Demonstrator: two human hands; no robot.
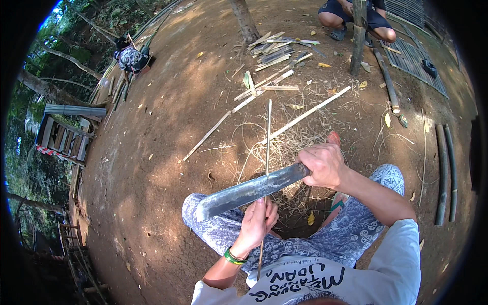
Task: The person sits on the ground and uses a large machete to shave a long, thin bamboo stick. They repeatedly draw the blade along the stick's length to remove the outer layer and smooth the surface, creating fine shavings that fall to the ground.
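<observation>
My right hand (324,165) is closed round the handle of a wide-bladed machete (244,192). Its dark blade reaches left across my lap, over my knees. A thin bamboo strip (268,137) runs upright in the picture, from my belly out past the blade. Just on my side of the blade, my left hand (256,221) pinches this strip, thumb along it. Blade and strip cross and seem to touch. Fine pale shavings (290,150) lie heaped on the ground between my legs and beyond.
Long bamboo strips (307,114) lie past the shavings, near a pile of split bamboo pieces (277,51). Dark poles (445,173) lie at the right. A person (373,20) squats behind a post (359,38); another person (131,56) sits far left.
</observation>
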